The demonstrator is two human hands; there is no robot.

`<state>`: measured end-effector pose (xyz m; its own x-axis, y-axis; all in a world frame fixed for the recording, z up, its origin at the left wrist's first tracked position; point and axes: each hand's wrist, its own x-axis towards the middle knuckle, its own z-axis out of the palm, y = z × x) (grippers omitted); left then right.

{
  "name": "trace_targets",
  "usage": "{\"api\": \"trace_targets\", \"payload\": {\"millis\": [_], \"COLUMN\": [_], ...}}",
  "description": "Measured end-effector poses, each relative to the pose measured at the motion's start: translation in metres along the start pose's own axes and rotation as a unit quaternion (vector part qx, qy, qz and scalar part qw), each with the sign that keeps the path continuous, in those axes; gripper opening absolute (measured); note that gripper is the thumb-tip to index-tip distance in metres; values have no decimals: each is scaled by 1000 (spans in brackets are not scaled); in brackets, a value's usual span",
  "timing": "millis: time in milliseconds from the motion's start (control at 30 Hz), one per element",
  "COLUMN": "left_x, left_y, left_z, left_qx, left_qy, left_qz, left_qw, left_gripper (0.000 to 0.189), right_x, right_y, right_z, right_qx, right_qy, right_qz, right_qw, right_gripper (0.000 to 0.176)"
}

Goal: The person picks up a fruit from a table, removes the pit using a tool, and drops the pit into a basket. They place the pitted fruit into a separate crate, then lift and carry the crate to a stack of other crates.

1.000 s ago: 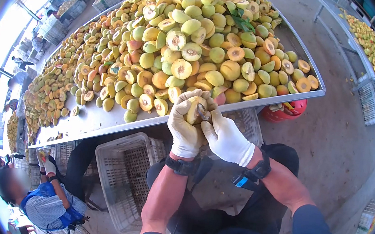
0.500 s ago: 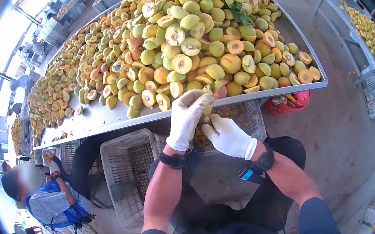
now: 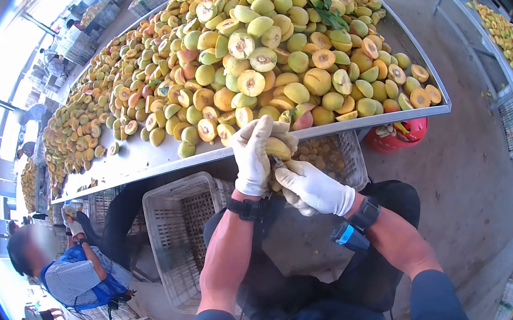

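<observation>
Nearest the camera, two bare forearms rise from dark sleeves, each with a black band at the wrist. The gloved left hand is closed around a yellow fruit, fingers wrapped over its top. The gloved right hand sits at four o'clock of the fruit, curled, its forefinger against the fruit's underside; I cannot tell whether it grips anything of its own. At seven o'clock below the hands stands a white crate. A second crate lies at two o'clock. Just beyond, the metal tabletop carries a heap of halved fruit running to eleven o'clock. A red bucket sits under its three o'clock corner. A co-worker crouches at eight o'clock.
</observation>
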<state>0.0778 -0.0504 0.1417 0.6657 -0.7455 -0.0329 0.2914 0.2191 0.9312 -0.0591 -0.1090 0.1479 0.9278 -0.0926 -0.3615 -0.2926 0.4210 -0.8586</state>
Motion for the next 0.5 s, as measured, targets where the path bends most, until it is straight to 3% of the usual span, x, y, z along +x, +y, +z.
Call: {"api": "trace_targets", "payload": {"millis": [100, 267, 367, 500], "left_x": [2, 11, 14, 14], "left_y": [0, -7, -15, -20], "left_z": [-2, 5, 12, 13], "left_qx": [13, 10, 72, 66], "left_qy": [-71, -92, -35, -42], "left_qz": [-28, -112, -177, -194], "left_qw": [997, 989, 981, 978], "left_gripper": [36, 34, 35, 34], "right_x": [-4, -8, -9, -11], "right_y": [2, 7, 13, 16], "right_z": [-9, -17, -19, -21], "right_qx": [66, 81, 55, 34], "right_qy": [-48, -32, -8, 9], "right_qz": [45, 65, 60, 57], "right_qw": [996, 994, 997, 998], "right_gripper": [40, 41, 41, 42]}}
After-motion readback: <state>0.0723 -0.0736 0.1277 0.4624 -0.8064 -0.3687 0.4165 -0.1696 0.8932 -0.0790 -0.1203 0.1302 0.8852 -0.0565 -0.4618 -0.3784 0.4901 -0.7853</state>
